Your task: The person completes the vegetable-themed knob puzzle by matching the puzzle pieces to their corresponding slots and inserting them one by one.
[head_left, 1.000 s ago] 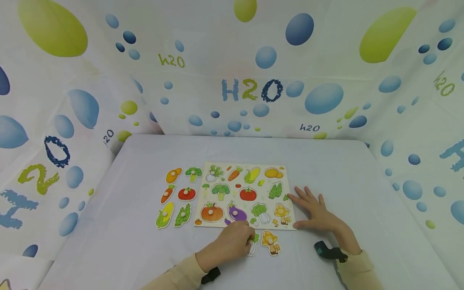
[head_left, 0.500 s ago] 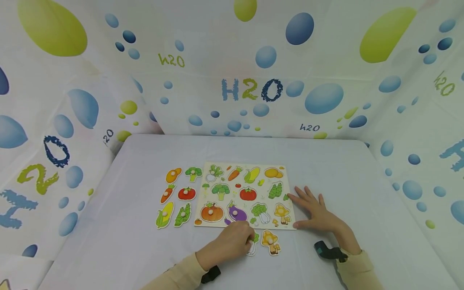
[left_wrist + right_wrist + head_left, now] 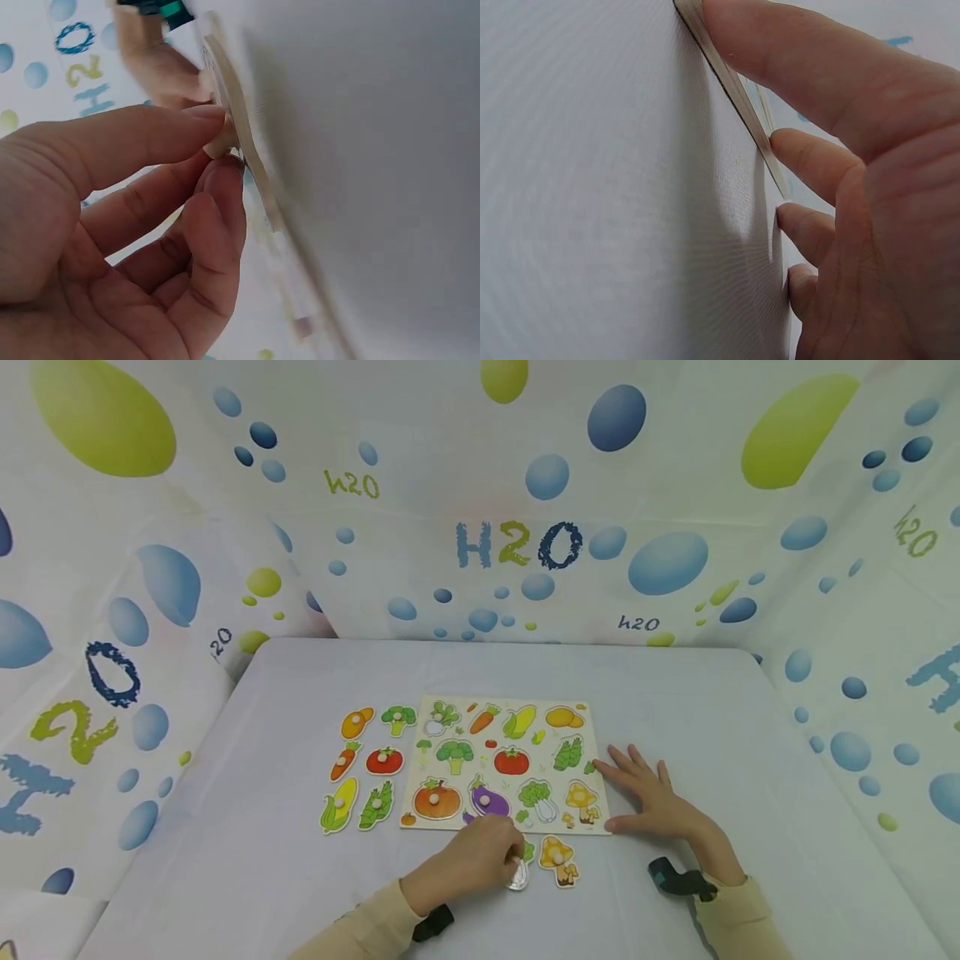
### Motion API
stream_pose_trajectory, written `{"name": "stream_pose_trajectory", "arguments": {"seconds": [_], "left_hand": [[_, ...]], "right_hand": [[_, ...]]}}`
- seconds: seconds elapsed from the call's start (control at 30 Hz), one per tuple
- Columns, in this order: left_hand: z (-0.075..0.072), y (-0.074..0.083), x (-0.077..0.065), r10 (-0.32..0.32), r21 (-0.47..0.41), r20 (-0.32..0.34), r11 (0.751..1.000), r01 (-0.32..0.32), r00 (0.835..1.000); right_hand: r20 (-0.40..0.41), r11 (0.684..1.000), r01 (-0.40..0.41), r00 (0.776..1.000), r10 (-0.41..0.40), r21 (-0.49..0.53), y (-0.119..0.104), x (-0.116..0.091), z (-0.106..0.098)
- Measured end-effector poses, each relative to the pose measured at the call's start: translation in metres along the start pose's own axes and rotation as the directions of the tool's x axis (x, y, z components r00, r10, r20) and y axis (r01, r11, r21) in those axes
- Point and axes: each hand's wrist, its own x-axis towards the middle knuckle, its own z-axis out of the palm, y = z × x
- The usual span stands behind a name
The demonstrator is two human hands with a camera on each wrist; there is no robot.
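My left hand [image 3: 476, 856] is in front of the puzzle board [image 3: 542, 770], thumb and fingers pinching the small knob of a bok choy puzzle piece [image 3: 519, 878]. In the left wrist view the thin wooden piece [image 3: 238, 105] stands edge-on, a shadow beside it on the cloth. The hand covers part of its picture. To its right lies a mushroom piece [image 3: 558, 860]. My right hand [image 3: 652, 797] is spread out at the board's right side, thumb on the near corner and a fingertip at the edge. Pumpkin [image 3: 429, 806] and eggplant [image 3: 491, 802] pieces sit in the board.
Left of the board lie several knobbed pieces, among them a tomato [image 3: 385, 762], a broccoli [image 3: 398, 718], a carrot [image 3: 344, 762] and a corn [image 3: 340, 806]. Everything rests on a white-covered table [image 3: 675, 693], with printed curtains behind and at both sides.
The bok choy piece has tilted slightly in the left hand's pinch, its lower end now catching the light. The right hand has stayed in place at the board; the head view has shifted a little.
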Motion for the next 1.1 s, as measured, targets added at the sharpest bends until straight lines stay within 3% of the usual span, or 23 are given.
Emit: {"name": "stream_pose_trajectory", "arguments": {"seconds": [0.1,0.2,0.43,0.77,1.1], "left_hand": [[-0.009,0.002,0.002,-0.010,-0.048,-0.019,0.999,0.009,1.000],[-0.019,0.007,0.007,-0.016,-0.076,-0.085,0.997,0.010,0.996],[-0.025,0.010,0.030,-0.024,-0.053,-0.197,0.998,0.014,0.980],[-0.022,0.004,0.058,-0.058,0.026,-0.230,0.997,0.066,0.971],[-0.013,-0.001,0.065,-0.093,0.007,-0.194,0.995,0.096,0.977]], "right_hand": [[-0.006,1.000,0.006,1.000,-0.007,-0.003,0.000,0.000,0.001],[-0.017,1.000,0.016,1.000,-0.017,-0.005,0.000,-0.001,0.000],[-0.008,1.000,0.005,1.000,-0.005,-0.001,-0.001,-0.001,0.000],[-0.002,1.000,0.007,1.000,-0.007,-0.002,0.000,0.000,-0.001],[-0.002,1.000,0.016,1.000,-0.016,0.004,0.000,0.000,-0.001]]}}
